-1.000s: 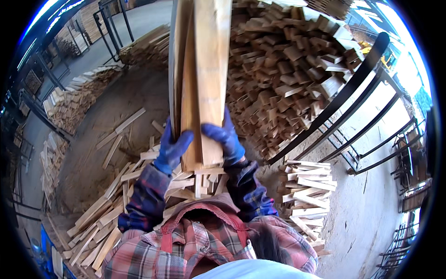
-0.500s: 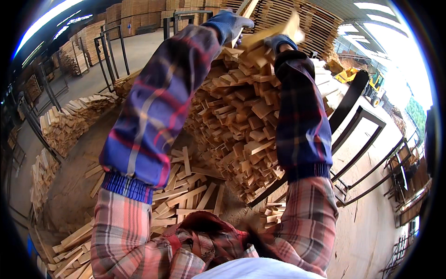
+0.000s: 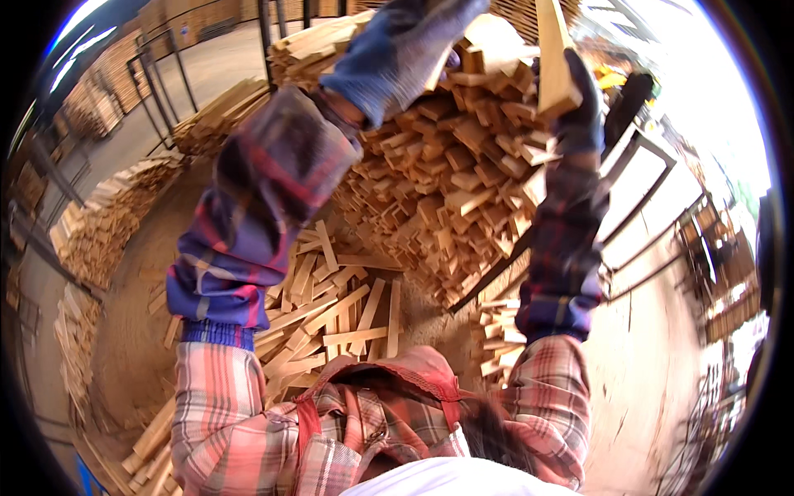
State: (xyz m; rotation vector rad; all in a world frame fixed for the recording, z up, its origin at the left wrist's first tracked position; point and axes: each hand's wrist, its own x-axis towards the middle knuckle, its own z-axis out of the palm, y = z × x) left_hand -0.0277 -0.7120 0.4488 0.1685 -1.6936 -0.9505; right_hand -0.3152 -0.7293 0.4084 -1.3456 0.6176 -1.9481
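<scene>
My right hand (image 3: 582,107), in a dark blue glove, is closed round a pale wooden board (image 3: 554,62) at the right side of the pile top. The board stands up steeply, its lower end by my palm. Motion smears my left hand (image 3: 397,58), in a blue glove, over the left part of the pile top. The upper picture edge cuts off its fingers, so its grip is hidden. Below and between both arms rises a tall stack of short wooden pieces (image 3: 447,165), cut ends facing me.
Loose wooden strips (image 3: 331,310) lie scattered on the floor before me. Further wood piles (image 3: 112,219) line the left side. A black metal rack frame (image 3: 641,178) stands at the right of the stack, with more timber racks (image 3: 719,256) beyond it.
My right hand has swung to the right with the board, now more upright. My left hand looks larger and nearer, and the hands are further apart. The view has shifted too.
</scene>
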